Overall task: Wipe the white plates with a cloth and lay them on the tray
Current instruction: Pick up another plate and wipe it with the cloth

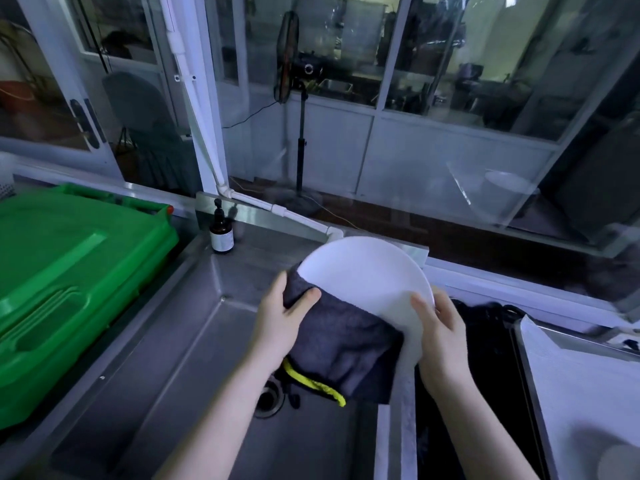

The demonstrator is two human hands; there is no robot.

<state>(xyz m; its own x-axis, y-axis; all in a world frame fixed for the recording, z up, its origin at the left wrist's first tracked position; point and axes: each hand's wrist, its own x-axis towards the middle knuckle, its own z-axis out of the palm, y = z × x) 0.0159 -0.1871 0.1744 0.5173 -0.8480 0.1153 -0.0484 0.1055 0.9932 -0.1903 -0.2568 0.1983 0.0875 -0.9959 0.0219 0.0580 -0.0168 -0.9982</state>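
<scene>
I hold a white plate tilted up over the steel sink. My left hand grips a dark grey cloth with a yellow-edged corner, wrapped over the plate's lower left rim; my thumb lies on the cloth's front. My right hand grips the plate's right edge, thumb on its face. The cloth hides the plate's lower part. A steel tray lined in white sits at the right, partly out of frame.
A large green plastic bin lid lies on the counter at left. A brown pump bottle stands at the sink's back corner. The drain sits under my left wrist. A dark basin lies between sink and tray. Glass partitions rise behind.
</scene>
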